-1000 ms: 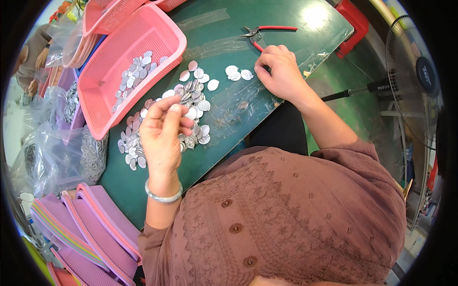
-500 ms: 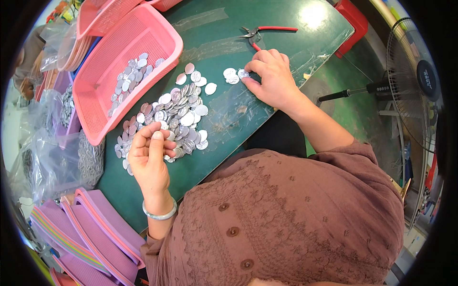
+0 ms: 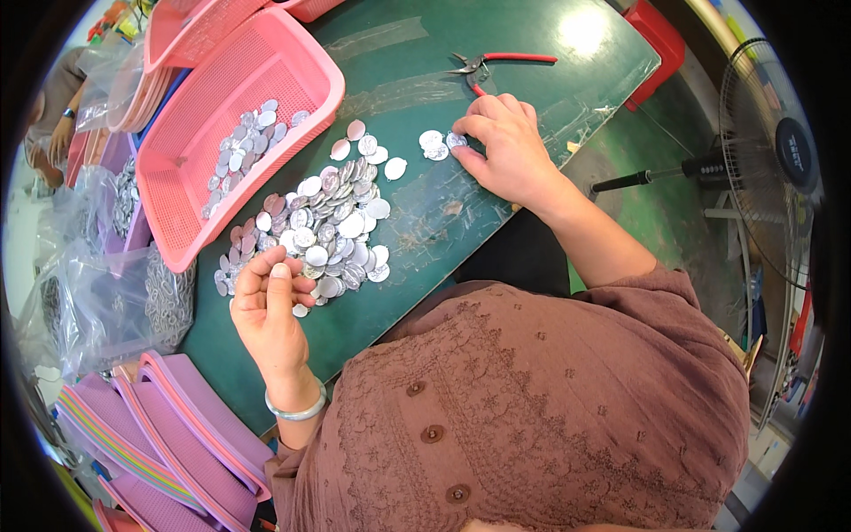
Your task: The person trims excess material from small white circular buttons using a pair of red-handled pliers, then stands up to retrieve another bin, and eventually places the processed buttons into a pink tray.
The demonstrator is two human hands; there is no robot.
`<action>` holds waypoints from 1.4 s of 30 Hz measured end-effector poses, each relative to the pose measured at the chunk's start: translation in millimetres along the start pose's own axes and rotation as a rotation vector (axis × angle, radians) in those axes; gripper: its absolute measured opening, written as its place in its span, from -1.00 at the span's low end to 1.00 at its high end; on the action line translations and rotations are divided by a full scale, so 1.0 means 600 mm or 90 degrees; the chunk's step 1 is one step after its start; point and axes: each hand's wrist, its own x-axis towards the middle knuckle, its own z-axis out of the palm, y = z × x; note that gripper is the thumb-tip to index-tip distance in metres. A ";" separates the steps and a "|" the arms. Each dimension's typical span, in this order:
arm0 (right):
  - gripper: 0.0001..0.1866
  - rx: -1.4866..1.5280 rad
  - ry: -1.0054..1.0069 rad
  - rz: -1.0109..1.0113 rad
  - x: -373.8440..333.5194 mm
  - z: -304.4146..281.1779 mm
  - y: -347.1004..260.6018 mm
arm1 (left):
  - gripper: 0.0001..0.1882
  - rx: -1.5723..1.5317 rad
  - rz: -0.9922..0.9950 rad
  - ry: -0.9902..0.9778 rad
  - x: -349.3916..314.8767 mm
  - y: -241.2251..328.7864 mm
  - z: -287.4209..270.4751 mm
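Note:
A heap of silvery round metal tags (image 3: 330, 208), some with a small loop at the edge, lies on the green table. At its near left edge is my left hand (image 3: 275, 310), thumb pressed against curled fingers; anything inside the pinch is hidden. Farther right, my right hand (image 3: 507, 151) has its thumb and forefinger on one metal tag (image 3: 456, 140). That tag lies beside a small cluster of matching tags (image 3: 432, 142). Red-handled pliers (image 3: 519, 58) rest on the table just beyond my right hand.
A pink basket (image 3: 330, 84) with more tags stands behind the heap. Clear bags (image 3: 106, 301) and purple baskets (image 3: 191, 426) crowd the left side. A fan (image 3: 762, 151) stands at the right, past the table edge. Another person's hand (image 3: 60, 142) shows at far left.
My left hand has drawn slightly back toward me and left, uncovering more of the heap. My right hand has stayed nearly in place at the small cluster.

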 end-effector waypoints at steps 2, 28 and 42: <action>-0.85 0.017 0.000 0.010 0.001 0.001 0.001 | -0.83 0.000 -0.005 -0.001 -0.002 0.000 0.000; -0.91 1.001 -0.334 0.337 0.014 -0.012 -0.134 | -0.91 -0.122 -0.145 -0.221 0.005 0.005 0.084; -0.93 0.950 -0.332 0.289 0.017 -0.021 -0.144 | -0.97 0.011 0.090 -0.166 -0.008 -0.005 0.086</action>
